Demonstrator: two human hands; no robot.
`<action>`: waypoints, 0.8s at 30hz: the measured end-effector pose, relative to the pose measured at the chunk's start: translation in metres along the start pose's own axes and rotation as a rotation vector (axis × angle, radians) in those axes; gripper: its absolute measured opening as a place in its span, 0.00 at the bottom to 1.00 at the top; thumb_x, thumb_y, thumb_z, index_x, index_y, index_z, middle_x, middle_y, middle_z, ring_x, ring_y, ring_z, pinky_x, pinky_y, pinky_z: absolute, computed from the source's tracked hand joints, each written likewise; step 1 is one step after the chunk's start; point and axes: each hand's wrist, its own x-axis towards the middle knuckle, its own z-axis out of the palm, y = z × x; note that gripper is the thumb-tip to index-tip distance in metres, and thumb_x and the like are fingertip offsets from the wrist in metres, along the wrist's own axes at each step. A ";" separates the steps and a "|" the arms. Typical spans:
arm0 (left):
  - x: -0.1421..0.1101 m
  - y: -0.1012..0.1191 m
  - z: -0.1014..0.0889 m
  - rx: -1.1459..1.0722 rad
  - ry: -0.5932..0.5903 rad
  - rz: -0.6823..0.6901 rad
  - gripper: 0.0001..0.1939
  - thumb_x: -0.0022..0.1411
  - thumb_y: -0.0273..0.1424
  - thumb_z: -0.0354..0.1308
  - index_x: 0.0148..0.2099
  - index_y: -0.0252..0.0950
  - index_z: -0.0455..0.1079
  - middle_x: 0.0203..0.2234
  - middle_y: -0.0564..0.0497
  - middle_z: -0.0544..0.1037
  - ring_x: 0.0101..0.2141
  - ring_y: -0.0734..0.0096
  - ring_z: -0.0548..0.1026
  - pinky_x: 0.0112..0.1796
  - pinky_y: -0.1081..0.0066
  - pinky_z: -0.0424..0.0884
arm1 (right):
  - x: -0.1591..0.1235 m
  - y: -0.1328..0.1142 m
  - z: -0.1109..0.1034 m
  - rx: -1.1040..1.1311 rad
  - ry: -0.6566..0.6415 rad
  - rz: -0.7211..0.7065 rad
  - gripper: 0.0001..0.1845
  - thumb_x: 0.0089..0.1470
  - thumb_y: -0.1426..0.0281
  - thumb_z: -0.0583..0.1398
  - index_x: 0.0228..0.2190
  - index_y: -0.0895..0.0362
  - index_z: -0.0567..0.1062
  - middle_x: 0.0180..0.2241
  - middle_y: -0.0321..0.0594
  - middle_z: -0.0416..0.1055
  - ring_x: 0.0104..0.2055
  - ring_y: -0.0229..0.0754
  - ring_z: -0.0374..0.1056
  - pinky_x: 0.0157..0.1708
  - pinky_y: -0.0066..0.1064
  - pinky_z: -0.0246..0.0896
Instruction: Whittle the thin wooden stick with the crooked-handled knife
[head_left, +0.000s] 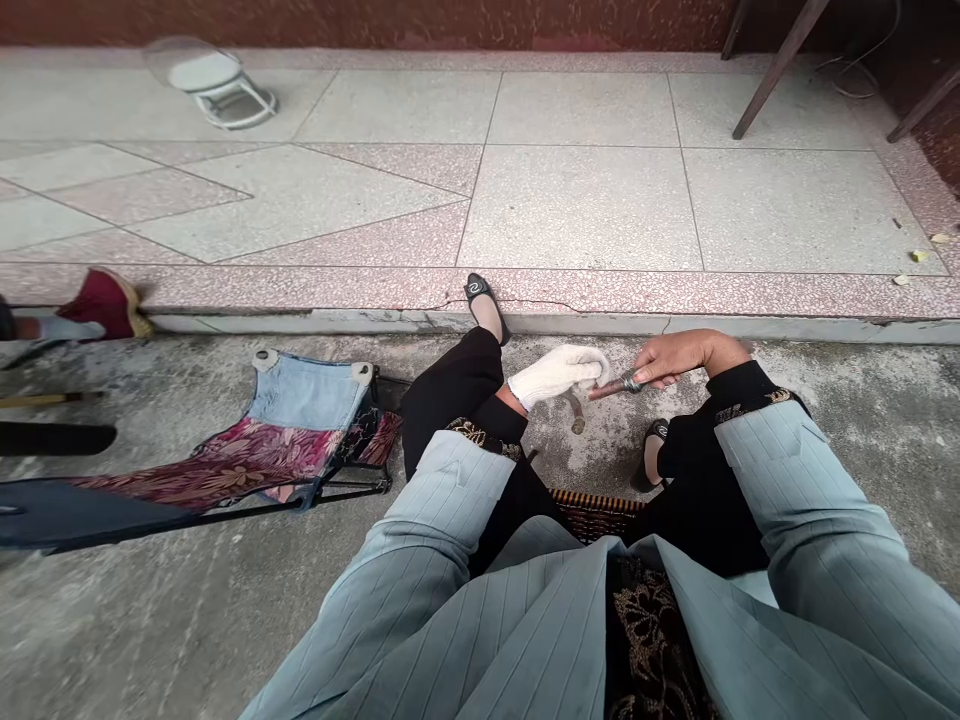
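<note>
A white knitted glove covers my left hand [562, 372], whose fingers are curled closed. What lies inside them, if anything, is hidden. My right hand [679, 357] is bare and closed around a short brown rod [611, 387] with a dark, metal-looking band near the fingers. The rod's free end points left, close to the gloved fingertips; I cannot tell if they touch. Just below the glove a brown, bent, stick-like piece [576, 412] shows against the concrete. Whether it is held or lies on the ground is unclear.
Beneath me shows a woven wicker seat edge [600, 512]. To the left stands a folding recliner [270, 440] with floral cloth. A raised tiled step [570, 300] runs ahead, with a small white stool [232, 90] on it. Another person's red shoe [109, 303] is at far left.
</note>
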 end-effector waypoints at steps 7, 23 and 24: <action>0.009 -0.009 0.002 0.044 0.092 -0.015 0.19 0.59 0.44 0.60 0.37 0.31 0.71 0.28 0.51 0.73 0.25 0.79 0.65 0.27 0.75 0.62 | 0.000 -0.015 0.011 0.102 -0.089 -0.201 0.25 0.51 0.46 0.63 0.27 0.57 0.76 0.21 0.33 0.66 0.22 0.32 0.58 0.24 0.27 0.53; 0.009 -0.008 0.008 0.265 -0.056 -0.039 0.17 0.62 0.42 0.57 0.35 0.31 0.74 0.26 0.51 0.74 0.26 0.76 0.67 0.29 0.75 0.62 | 0.018 0.002 0.006 -0.171 -0.024 0.156 0.26 0.53 0.49 0.62 0.23 0.60 0.75 0.22 0.41 0.70 0.22 0.37 0.61 0.27 0.33 0.55; 0.008 -0.008 0.007 0.234 -0.033 -0.046 0.17 0.61 0.42 0.58 0.35 0.31 0.74 0.26 0.51 0.74 0.26 0.76 0.68 0.29 0.75 0.63 | 0.015 0.002 0.007 -0.125 -0.117 0.073 0.26 0.53 0.49 0.62 0.24 0.61 0.75 0.21 0.39 0.69 0.22 0.36 0.60 0.27 0.32 0.55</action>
